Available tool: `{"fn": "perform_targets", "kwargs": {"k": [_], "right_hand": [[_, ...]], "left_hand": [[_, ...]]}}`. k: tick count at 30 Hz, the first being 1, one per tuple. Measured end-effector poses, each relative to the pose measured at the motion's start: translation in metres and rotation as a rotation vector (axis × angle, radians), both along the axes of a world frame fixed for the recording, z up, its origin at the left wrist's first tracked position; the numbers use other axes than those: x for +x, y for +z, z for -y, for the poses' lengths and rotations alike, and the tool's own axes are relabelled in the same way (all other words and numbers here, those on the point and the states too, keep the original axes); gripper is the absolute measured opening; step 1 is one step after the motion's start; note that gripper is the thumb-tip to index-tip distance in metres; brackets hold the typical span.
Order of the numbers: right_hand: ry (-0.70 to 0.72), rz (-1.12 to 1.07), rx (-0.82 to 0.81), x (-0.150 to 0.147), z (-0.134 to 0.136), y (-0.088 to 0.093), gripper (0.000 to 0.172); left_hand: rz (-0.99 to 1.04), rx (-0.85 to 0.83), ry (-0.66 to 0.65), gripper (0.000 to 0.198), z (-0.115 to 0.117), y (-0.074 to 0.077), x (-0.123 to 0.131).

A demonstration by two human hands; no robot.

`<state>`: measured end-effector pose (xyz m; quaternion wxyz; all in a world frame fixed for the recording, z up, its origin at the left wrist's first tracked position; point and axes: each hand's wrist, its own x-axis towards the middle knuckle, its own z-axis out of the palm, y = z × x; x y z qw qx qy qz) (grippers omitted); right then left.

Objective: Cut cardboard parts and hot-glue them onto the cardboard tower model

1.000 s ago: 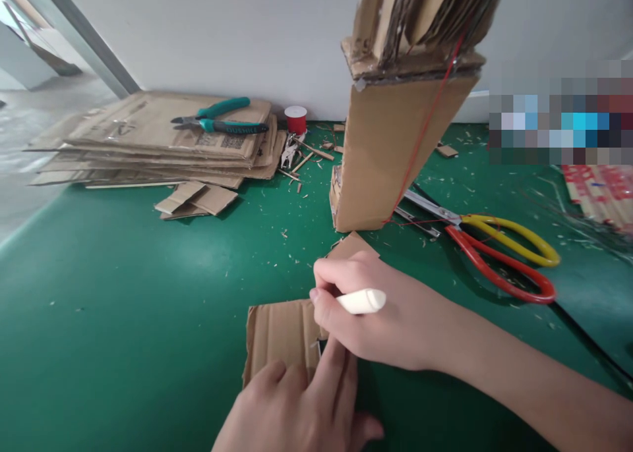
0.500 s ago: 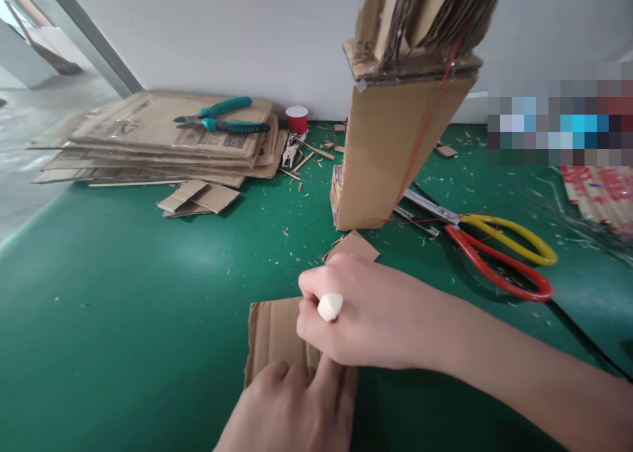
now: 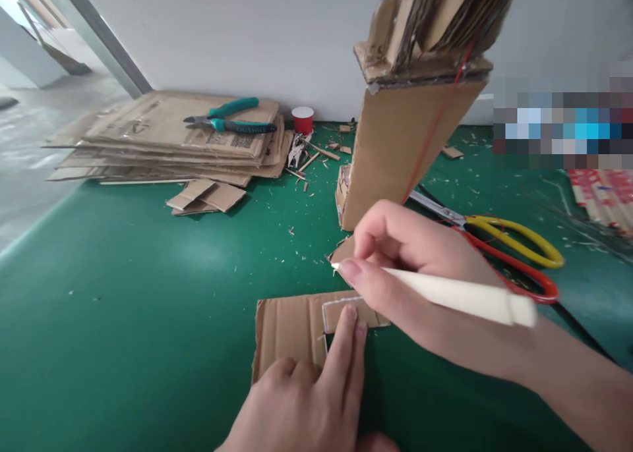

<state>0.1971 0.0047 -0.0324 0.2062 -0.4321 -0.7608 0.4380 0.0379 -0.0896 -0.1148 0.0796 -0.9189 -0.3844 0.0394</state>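
In my right hand [image 3: 420, 274] is a white pen [image 3: 450, 297], gripped between thumb and fingers. Its tip points left and sits above the far edge of a flat piece of cardboard [image 3: 284, 327]. My left hand [image 3: 316, 393] lies on that cardboard, index and middle fingers stretched out and pressing down on a small cardboard rectangle [image 3: 339, 313]. White lines run along the rectangle's far and left edges. A dark gap shows beside the pressing fingers. Behind my right hand, another scrap of cardboard [image 3: 341, 248] is partly covered.
Behind stands a tall cardboard structure [image 3: 390, 149] with red string. Scissors [image 3: 514, 241] with yellow and red handles lie to the right. Teal-handled cutters [image 3: 230, 119] rest on stacked cardboard sheets [image 3: 168, 129]. A red-sided spool [image 3: 302, 120] stands by the wall, among scraps on the green table [image 3: 148, 294].
My right hand has lifted off the cardboard and moved right, tilting the pen from nearly end-on to lying sideways. The white-edged rectangle is now exposed. My left hand stays pressed down.
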Motion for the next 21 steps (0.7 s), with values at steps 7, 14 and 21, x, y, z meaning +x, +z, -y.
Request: {"fn": "perform_targets", "kwargs": {"k": [7, 14, 21], "right_hand": [[0.107, 0.201, 0.312, -0.009, -0.004, -0.028, 0.055], [0.091, 0.529, 0.553, -0.056, -0.02, -0.04, 0.061], [0.17, 0.814, 0.572, 0.005, 0.012, -0.012, 0.017]], "left_hand": [[0.028, -0.034, 0.05, 0.061, -0.001, 0.006, 0.003], [0.005, -0.022, 0.061, 0.064, -0.002, 0.011, 0.005], [0.011, -0.029, 0.059, 0.055, -0.006, 0.017, 0.003]]}}
